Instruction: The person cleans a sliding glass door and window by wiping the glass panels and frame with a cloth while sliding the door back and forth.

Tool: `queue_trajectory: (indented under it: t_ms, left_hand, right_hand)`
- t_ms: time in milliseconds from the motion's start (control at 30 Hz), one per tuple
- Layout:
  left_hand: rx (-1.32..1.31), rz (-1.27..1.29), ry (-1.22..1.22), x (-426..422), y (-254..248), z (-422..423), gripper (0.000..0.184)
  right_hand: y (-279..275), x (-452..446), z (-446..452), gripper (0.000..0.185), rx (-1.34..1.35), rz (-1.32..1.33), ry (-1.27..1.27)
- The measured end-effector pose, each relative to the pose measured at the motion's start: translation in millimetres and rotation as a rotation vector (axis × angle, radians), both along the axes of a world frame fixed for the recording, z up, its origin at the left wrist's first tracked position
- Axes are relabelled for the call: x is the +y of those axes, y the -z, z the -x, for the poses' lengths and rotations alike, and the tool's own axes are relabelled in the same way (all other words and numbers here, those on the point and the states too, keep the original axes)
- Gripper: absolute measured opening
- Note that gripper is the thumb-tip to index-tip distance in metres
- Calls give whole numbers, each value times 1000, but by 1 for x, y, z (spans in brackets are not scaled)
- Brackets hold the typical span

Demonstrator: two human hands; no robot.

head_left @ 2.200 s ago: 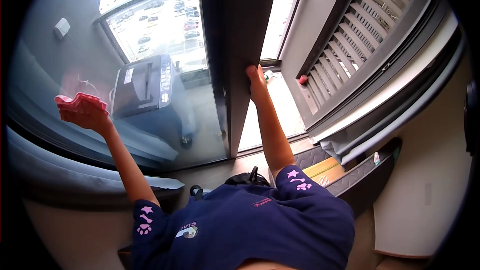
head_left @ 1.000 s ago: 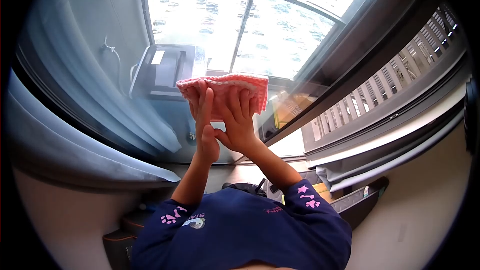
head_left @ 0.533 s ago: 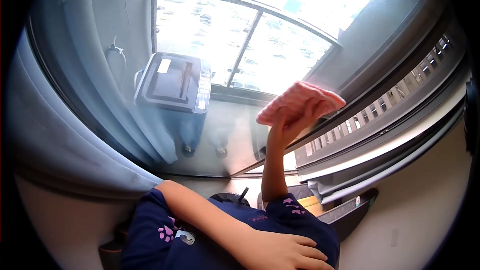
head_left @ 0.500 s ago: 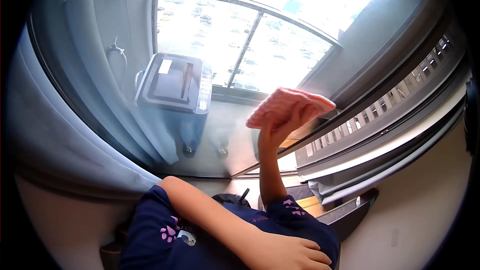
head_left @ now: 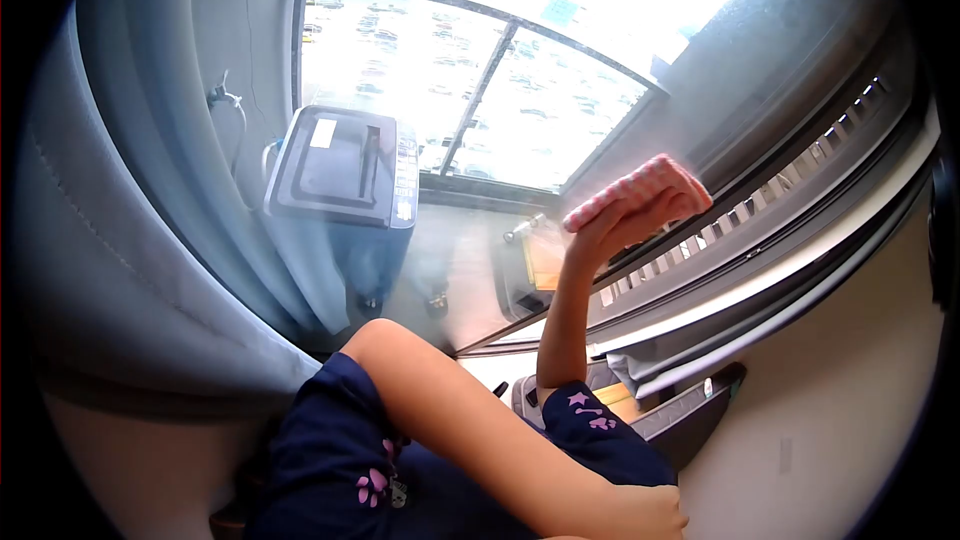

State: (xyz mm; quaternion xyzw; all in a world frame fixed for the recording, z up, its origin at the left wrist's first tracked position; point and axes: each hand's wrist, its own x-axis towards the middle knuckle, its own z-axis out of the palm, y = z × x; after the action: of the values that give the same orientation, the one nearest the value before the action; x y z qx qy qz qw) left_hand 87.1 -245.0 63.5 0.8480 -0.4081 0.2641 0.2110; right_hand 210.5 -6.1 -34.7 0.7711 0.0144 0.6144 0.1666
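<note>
My right hand (head_left: 632, 223), arm stretched up and forward, holds a pink-and-white checked cloth (head_left: 640, 186) near the right side of a glass pane (head_left: 470, 270). The folded cloth spreads beyond my fingers, which lie behind it. My left arm bends across my body, and my left hand (head_left: 645, 512) is low at the right, beside the navy sleeve (head_left: 615, 430). Its fingers are mostly hidden at the bottom edge.
Beyond the glass stands a washing machine (head_left: 335, 165) near a window (head_left: 470, 90). A pale curtain (head_left: 150, 270) hangs at the left. To the right are a dark door frame (head_left: 720, 210), slatted railing (head_left: 800, 165) and grey fabric (head_left: 690, 355). A grey-sided item (head_left: 690, 420) stands below.
My right hand has moved the cloth right and slightly up. My left hand has shifted down and right, with its fingers now mostly out of sight. The view has turned slightly.
</note>
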Motion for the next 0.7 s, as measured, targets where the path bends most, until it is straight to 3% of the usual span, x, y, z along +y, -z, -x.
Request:
queue_trajectory:
  t_ms: [100, 167, 267, 333, 367, 433, 533, 567, 700]
  left_hand:
    - [-181, -89, -115, 1, 1, 8, 26]
    - [-384, -194, -285, -2, 1, 14, 26]
    - [-298, -217, -196, -14, 1, 6, 26]
    - [-285, -217, -149, -20, 5, 5, 25]
    - [-258, -73, -2, -21, 10, 5, 24]
    - [-195, 219, 286, -22, 19, 7, 22]
    - [-328, -167, -29, -5, 1, 22, 20]
    - [-342, -179, -32, -5, 2, 23, 20]
    - [-285, -169, 50, -6, -3, 24, 19]
  right_hand:
    - [40, -28, 40, 66, 213, -200, -1936]
    - [51, -23, 20, 73, 209, -58, -1945]
    - [37, -31, 7, 64, 146, -132, -1831]
    - [-7, -25, -19, 58, 298, -440, -1934]
    - [-30, -23, -31, 55, 357, -605, -1985]
    - [-34, -27, -9, 56, 303, -580, -1964]
    - [10, -35, 17, 61, 322, -371, -1907]
    - [19, -35, 16, 60, 280, -259, -1892]
    - [-5, -23, -31, 56, 148, -357, -1820]
